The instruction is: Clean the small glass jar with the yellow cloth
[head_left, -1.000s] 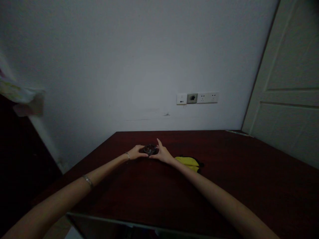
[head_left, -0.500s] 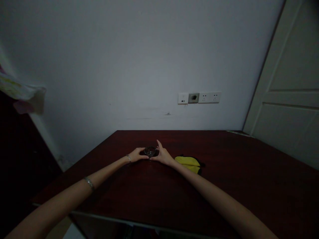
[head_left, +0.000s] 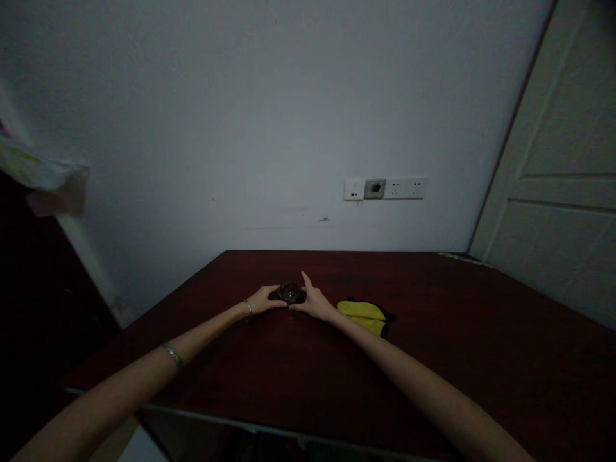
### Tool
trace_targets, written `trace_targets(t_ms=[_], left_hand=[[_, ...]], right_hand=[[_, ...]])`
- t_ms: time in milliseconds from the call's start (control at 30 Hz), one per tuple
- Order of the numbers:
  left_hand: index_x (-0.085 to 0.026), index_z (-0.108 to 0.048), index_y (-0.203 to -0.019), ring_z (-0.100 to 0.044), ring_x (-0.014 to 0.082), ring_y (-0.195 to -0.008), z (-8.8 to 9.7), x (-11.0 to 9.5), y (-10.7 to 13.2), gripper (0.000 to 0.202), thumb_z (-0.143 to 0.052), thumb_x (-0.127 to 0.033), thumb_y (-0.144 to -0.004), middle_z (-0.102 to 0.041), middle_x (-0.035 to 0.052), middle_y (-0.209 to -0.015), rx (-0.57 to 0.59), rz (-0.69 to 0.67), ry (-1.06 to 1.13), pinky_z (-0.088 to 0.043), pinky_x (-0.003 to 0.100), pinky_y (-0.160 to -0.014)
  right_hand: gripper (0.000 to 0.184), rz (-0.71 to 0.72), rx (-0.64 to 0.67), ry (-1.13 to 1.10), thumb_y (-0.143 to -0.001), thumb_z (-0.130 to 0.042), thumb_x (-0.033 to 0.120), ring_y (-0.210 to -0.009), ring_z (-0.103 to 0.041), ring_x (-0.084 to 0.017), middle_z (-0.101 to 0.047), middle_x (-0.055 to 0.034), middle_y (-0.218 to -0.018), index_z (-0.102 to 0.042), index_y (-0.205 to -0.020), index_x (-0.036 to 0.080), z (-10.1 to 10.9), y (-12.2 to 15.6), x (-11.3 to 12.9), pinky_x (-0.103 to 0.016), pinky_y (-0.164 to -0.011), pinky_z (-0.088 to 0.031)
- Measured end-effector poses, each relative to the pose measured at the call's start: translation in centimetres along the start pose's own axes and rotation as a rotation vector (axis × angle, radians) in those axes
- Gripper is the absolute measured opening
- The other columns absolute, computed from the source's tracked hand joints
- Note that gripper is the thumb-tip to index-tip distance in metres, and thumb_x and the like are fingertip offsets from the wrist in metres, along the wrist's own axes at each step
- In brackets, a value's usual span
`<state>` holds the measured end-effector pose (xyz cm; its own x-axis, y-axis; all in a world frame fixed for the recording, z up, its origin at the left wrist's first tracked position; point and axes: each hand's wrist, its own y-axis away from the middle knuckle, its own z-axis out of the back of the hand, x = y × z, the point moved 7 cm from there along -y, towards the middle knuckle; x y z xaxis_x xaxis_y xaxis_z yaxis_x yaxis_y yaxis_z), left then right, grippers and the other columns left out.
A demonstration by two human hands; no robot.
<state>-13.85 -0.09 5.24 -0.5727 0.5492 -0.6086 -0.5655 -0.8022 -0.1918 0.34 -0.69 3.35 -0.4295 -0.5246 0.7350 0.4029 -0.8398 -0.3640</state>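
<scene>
A small round glass bowl, dark and see-through, rests on the dark red table between my two hands. My left hand grips its left side, thumb towards me and fingers round the far side. From the right, my right hand holds the opposite side with the thumb near the front, while one finger points up and away. The far fingers are partly hidden behind the bowl. To the right of my right wrist lies a folded yellow cloth with black edging, partly covered by my forearm.
Behind the table rises a pale wall with a row of sockets. A white panelled door stands at the right. Light fabric hangs at the far left. Below the table's front edge is a dark shelf space.
</scene>
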Motion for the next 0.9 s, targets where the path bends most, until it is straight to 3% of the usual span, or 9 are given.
trace_targets(t_ms=[133,200,333,467,533,633,700,767,900], left_hand=[[-0.017,-0.051,-0.119,-0.056,0.0231,-0.104,-0.1,-0.3,0.5,0.06,-0.062,-0.046,-0.068,-0.06,0.0086,-0.115,-0.004,-0.004,-0.02,-0.04,0.035,-0.092],[-0.016,-0.046,-0.124,-0.052,0.0259,-0.11,0.2,0.2,0.7,0.07,-0.064,-0.049,-0.064,-0.056,0.0116,-0.121,-0.029,0.065,-0.072,-0.039,0.037,-0.095],[-0.014,-0.04,-0.128,-0.042,0.0295,-0.121,2.4,0.6,0.4,0.075,-0.057,-0.055,-0.068,-0.045,0.0165,-0.131,-0.225,0.197,-0.173,-0.034,0.041,-0.099],[-0.016,-0.047,-0.12,-0.05,0.0238,-0.112,4.0,-3.5,-0.9,0.053,-0.05,-0.046,-0.076,-0.055,0.0116,-0.12,-0.405,0.056,-0.173,-0.037,0.039,-0.097],[-0.016,-0.055,-0.109,-0.051,0.0224,-0.109,3.9,-6.6,-1.5,0.04,-0.051,-0.039,-0.077,-0.058,0.0096,-0.114,-0.464,-0.048,-0.199,-0.037,0.038,-0.097],[-0.018,-0.061,-0.095,-0.052,0.0202,-0.106,1.3,-10.9,-2.8,0.024,-0.052,-0.03,-0.076,-0.06,0.007,-0.11,-0.382,-0.193,-0.189,-0.037,0.036,-0.097],[-0.017,-0.061,-0.094,-0.055,0.0193,-0.097,-1.4,-12.6,-3.6,0.023,-0.054,-0.027,-0.074,-0.062,0.0064,-0.104,-0.309,-0.2,-0.167,-0.041,0.034,-0.09],[-0.017,-0.062,-0.094,-0.058,0.0169,-0.081,-4.4,-13.4,-4.4,0.024,-0.055,-0.028,-0.073,-0.064,0.0056,-0.095,-0.219,-0.161,-0.151,-0.046,0.03,-0.077],[-0.014,-0.065,-0.088,-0.058,0.0179,-0.071,-9.7,-14.1,-5.6,0.032,-0.063,-0.038,-0.067,-0.065,0.0066,-0.081,-0.052,-0.112,-0.187,-0.044,0.026,-0.064]], right_hand=[[0.113,0.017,0.057,0.0,-0.059,-0.073,0.034,-0.117,-0.048,-0.027,-0.049,-0.0175,-0.127,0.004,-0.14,0.016,0.2,1.0,0.3,-0.042,-0.097,-0.035],[0.111,0.022,0.08,0.019,-0.06,-0.072,0.035,-0.124,-0.039,-0.027,-0.039,-0.0192,-0.135,0.001,-0.14,0.015,0.9,2.3,0.9,-0.042,-0.101,-0.031],[0.09,0.122,0.133,0.085,-0.065,-0.069,0.03,-0.129,-0.032,-0.025,-0.028,-0.0148,-0.142,-0.019,-0.139,0.017,3.9,5.6,3.4,-0.041,-0.106,-0.026],[0.057,0.123,0.041,0.109,-0.074,-0.059,0.029,-0.12,-0.045,-0.023,-0.047,-0.0088,-0.132,-0.042,-0.129,0.022,9.0,7.7,4.2,-0.041,-0.1,-0.035],[0.037,0.08,-0.013,0.117,-0.075,-0.057,0.027,-0.107,-0.055,-0.022,-0.06,-0.0077,-0.116,-0.059,-0.111,0.02,11.7,8.3,3.3,-0.039,-0.094,-0.041],[0.027,-0.026,-0.072,0.075,-0.072,-0.059,0.026,-0.092,-0.063,-0.022,-0.068,-0.0083,-0.099,-0.066,-0.096,0.016,15.1,9.3,1.0,-0.037,-0.086,-0.047],[0.029,-0.084,-0.057,-0.007,-0.07,-0.061,0.026,-0.09,-0.064,-0.021,-0.068,-0.0086,-0.097,-0.066,-0.096,0.014,16.3,10.2,-0.5,-0.035,-0.083,-0.049],[0.032,-0.134,-0.012,-0.041,-0.069,-0.061,0.026,-0.087,-0.064,-0.021,-0.068,-0.0084,-0.096,-0.065,-0.097,0.013,16.6,11.2,-1.7,-0.034,-0.079,-0.05],[0.036,-0.109,0.131,0.119,-0.066,-0.063,0.025,-0.086,-0.063,-0.021,-0.068,-0.0068,-0.098,-0.065,-0.101,0.016,15.7,12.4,-2.4,-0.034,-0.078,-0.048]])
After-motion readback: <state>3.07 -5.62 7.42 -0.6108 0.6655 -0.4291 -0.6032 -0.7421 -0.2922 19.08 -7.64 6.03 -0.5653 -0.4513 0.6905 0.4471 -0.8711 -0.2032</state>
